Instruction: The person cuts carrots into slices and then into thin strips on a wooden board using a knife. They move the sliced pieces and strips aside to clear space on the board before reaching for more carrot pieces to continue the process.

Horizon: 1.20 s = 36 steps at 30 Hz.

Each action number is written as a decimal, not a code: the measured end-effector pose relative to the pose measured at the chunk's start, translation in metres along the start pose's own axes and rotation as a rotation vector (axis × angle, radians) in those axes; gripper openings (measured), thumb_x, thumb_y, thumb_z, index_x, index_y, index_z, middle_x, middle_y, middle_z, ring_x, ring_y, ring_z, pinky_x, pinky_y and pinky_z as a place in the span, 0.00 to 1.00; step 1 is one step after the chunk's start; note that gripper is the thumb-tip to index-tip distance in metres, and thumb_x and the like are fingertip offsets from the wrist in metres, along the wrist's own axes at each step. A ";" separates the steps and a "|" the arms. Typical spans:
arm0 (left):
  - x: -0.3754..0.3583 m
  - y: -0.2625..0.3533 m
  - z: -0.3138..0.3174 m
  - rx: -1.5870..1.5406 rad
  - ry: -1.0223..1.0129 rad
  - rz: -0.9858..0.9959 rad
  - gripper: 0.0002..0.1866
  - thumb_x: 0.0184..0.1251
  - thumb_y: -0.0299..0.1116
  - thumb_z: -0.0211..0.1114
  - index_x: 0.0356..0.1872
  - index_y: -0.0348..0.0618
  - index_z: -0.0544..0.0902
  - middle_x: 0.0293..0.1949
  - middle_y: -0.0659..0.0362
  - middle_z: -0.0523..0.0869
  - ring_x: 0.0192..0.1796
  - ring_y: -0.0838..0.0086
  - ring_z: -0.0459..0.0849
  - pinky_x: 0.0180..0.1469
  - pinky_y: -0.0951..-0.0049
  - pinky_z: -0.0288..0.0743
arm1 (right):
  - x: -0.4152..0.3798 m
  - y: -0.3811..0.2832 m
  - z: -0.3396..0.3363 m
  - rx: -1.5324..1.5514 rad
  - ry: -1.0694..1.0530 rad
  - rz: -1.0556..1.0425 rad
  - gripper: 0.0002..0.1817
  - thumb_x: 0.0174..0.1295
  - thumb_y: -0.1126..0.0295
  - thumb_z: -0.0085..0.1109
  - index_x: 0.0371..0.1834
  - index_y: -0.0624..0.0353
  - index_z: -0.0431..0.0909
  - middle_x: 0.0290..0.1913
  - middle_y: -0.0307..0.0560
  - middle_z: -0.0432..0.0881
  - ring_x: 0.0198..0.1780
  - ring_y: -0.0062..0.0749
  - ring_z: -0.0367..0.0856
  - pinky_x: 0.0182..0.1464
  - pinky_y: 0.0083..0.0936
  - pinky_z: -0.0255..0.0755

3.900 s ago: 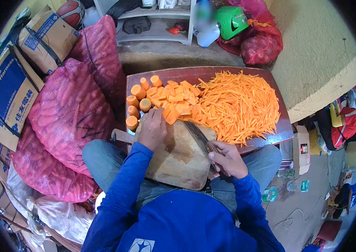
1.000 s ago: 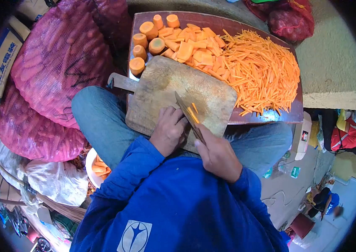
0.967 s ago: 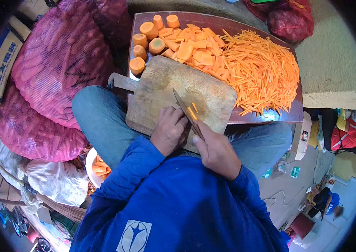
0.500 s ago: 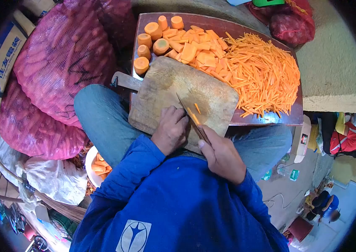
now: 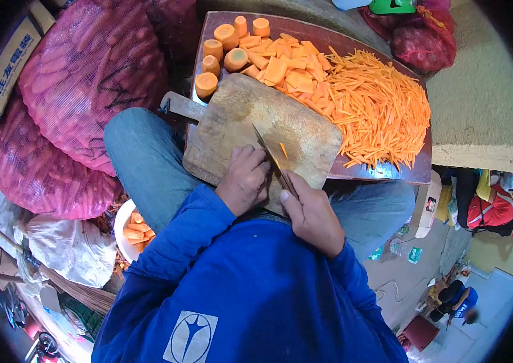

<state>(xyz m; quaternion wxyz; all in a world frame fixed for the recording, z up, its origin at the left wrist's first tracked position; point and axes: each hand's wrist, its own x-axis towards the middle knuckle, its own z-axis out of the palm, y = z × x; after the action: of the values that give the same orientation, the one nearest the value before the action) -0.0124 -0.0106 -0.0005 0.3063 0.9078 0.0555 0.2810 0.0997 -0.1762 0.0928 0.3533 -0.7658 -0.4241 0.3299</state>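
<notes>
My right hand (image 5: 314,218) is wrapped round the handle of a knife (image 5: 266,147), its blade pointing away from me across a worn wooden cutting board (image 5: 220,133). Just left of the blade, my left hand (image 5: 245,178) rests on the board with its fingers curled. What those fingers hold, if anything, is hidden. A thin carrot strip (image 5: 283,150) lies right of the blade. Beyond the board, carrot chunks (image 5: 226,37), flat carrot slices (image 5: 292,68) and a large heap of carrot strips (image 5: 383,109) sit on a dark red tabletop (image 5: 323,37).
Pink mesh sacks of carrots (image 5: 93,85) stand at the left. A white bowl (image 5: 121,227) with peeled carrots is beside my left leg. A red mesh bag (image 5: 423,45) lies at the back right. Other people (image 5: 459,299) are farther off at right.
Orange carrot pieces seen along the blade before are no longer visible there; one strip stays on the board. My right hand and the knife have shifted slightly left.
</notes>
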 end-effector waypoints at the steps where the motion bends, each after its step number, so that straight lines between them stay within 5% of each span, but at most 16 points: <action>1: 0.001 0.000 -0.001 0.000 0.010 -0.002 0.15 0.47 0.24 0.72 0.40 0.35 0.86 0.42 0.51 0.81 0.47 0.53 0.79 0.52 0.53 0.72 | -0.002 -0.001 -0.001 0.000 0.006 -0.002 0.21 0.80 0.68 0.56 0.72 0.66 0.74 0.44 0.74 0.88 0.48 0.73 0.89 0.51 0.56 0.81; 11: 0.003 -0.002 -0.002 -0.019 0.022 0.026 0.10 0.51 0.23 0.71 0.36 0.37 0.86 0.39 0.53 0.80 0.44 0.54 0.79 0.50 0.54 0.72 | 0.011 0.002 0.000 -0.010 0.010 -0.064 0.22 0.80 0.67 0.57 0.72 0.66 0.74 0.41 0.73 0.87 0.46 0.74 0.89 0.47 0.53 0.81; 17: -0.001 -0.001 -0.001 -0.006 -0.044 -0.046 0.15 0.48 0.21 0.74 0.42 0.36 0.89 0.45 0.51 0.85 0.46 0.51 0.81 0.48 0.54 0.72 | -0.002 0.001 -0.005 0.059 0.033 -0.065 0.20 0.80 0.69 0.58 0.70 0.66 0.74 0.41 0.74 0.87 0.46 0.76 0.88 0.46 0.56 0.80; 25: 0.002 -0.003 -0.002 -0.015 0.018 0.010 0.11 0.51 0.21 0.72 0.38 0.36 0.88 0.40 0.51 0.83 0.44 0.52 0.80 0.50 0.54 0.72 | 0.017 0.012 0.005 -0.028 -0.002 -0.083 0.20 0.79 0.70 0.58 0.70 0.64 0.74 0.44 0.76 0.86 0.48 0.76 0.87 0.46 0.58 0.80; 29: 0.002 -0.001 -0.001 -0.059 0.083 -0.010 0.09 0.56 0.20 0.74 0.39 0.34 0.88 0.41 0.49 0.85 0.45 0.51 0.83 0.49 0.54 0.76 | 0.019 0.004 -0.006 0.106 0.092 -0.174 0.19 0.80 0.69 0.59 0.69 0.64 0.76 0.44 0.73 0.87 0.47 0.74 0.88 0.47 0.52 0.81; 31: 0.000 0.002 -0.001 -0.232 0.186 -0.197 0.07 0.62 0.18 0.75 0.41 0.33 0.90 0.42 0.47 0.87 0.45 0.52 0.86 0.49 0.57 0.81 | 0.016 0.005 -0.012 0.128 0.197 -0.227 0.18 0.80 0.69 0.60 0.68 0.65 0.78 0.45 0.70 0.87 0.48 0.69 0.89 0.51 0.46 0.82; 36: 0.013 0.003 -0.019 -0.199 0.346 -0.286 0.07 0.67 0.19 0.75 0.45 0.32 0.92 0.44 0.50 0.88 0.42 0.63 0.89 0.44 0.71 0.81 | -0.003 0.010 -0.017 0.100 0.094 -0.187 0.18 0.80 0.67 0.61 0.66 0.65 0.79 0.44 0.69 0.87 0.47 0.67 0.90 0.49 0.47 0.82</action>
<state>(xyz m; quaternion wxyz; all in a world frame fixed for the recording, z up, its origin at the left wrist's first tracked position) -0.0124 0.0007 0.0193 0.4171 0.7943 0.2072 0.3901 0.1162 -0.1868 0.0938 0.4398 -0.7190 -0.4595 0.2800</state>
